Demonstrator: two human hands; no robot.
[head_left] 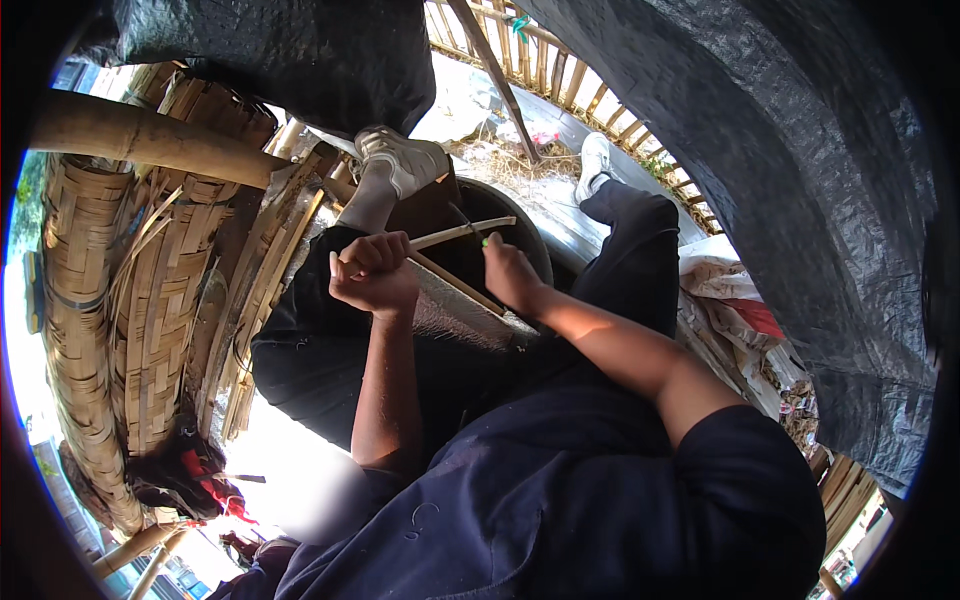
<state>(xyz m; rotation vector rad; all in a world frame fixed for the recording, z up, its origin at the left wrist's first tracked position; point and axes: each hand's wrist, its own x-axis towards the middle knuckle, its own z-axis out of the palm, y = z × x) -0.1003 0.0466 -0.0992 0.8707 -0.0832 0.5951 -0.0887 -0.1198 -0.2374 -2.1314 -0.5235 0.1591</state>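
Woven bamboo wall close left, left hand (pixel 372 272) fisted on bamboo strip (pixel 462 233), right hand (pixel 510 272) gripping knife (pixel 466 222)

The person wears a dark navy short-sleeved top (pixel 560 500) with faint stitched markings on the chest, dark trousers (pixel 625 250) — loose and creased — and white shoes (pixel 405 160), a pale sock above one; forearms bare.

left hand (pixel 372 272) grips bamboo strip (pixel 462 233) (right hand (pixel 510 275) cutting).
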